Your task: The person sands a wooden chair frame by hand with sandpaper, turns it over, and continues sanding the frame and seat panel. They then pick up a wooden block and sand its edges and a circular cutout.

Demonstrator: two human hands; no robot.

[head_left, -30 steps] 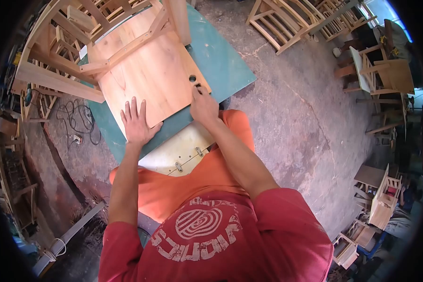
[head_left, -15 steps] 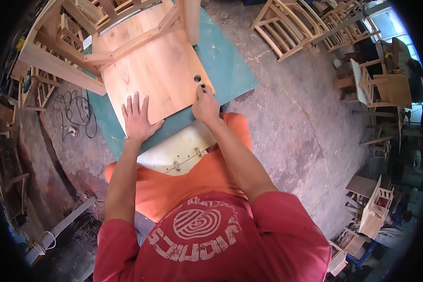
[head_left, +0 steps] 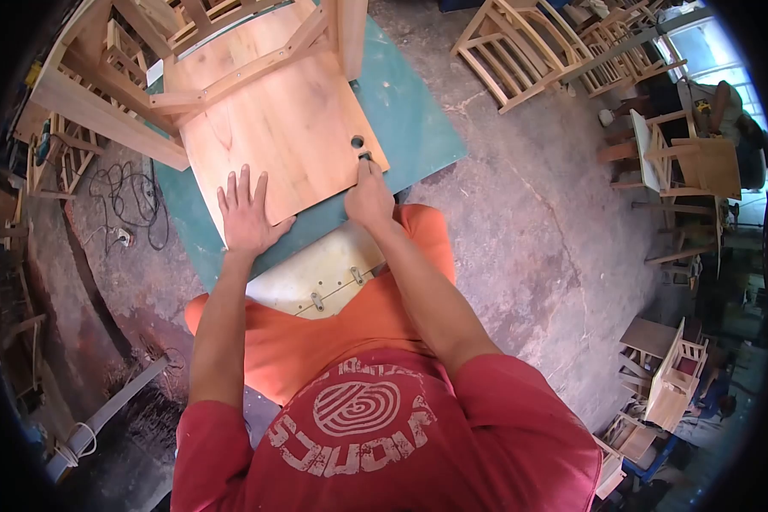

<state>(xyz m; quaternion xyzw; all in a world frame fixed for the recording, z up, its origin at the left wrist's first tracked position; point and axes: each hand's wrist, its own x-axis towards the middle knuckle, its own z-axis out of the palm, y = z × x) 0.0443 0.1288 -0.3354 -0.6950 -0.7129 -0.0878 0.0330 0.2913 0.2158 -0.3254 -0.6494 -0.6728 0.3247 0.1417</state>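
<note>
A chair lies upside down in front of me, its light wooden seat (head_left: 273,111) resting underside up on a teal board (head_left: 418,119). My left hand (head_left: 247,213) lies flat on the seat near its front edge, fingers spread. At the seat's right corner my right hand (head_left: 369,194) is closed, its fingertips at a hole beside the edge. Something small and dark shows at those fingertips, too small to name. Just beyond it a second round hole (head_left: 357,142) is visible in the seat.
Wooden chair frames (head_left: 520,55) stand on the concrete floor at upper right. A black cable (head_left: 132,200) lies coiled at left. Under the board's near edge is a pale hinged panel (head_left: 316,277). Another person (head_left: 725,111) is among furniture at far right.
Both hands stay in nearly the same places; the right hand has shifted only slightly at the hole. The whole view has moved a little.
</note>
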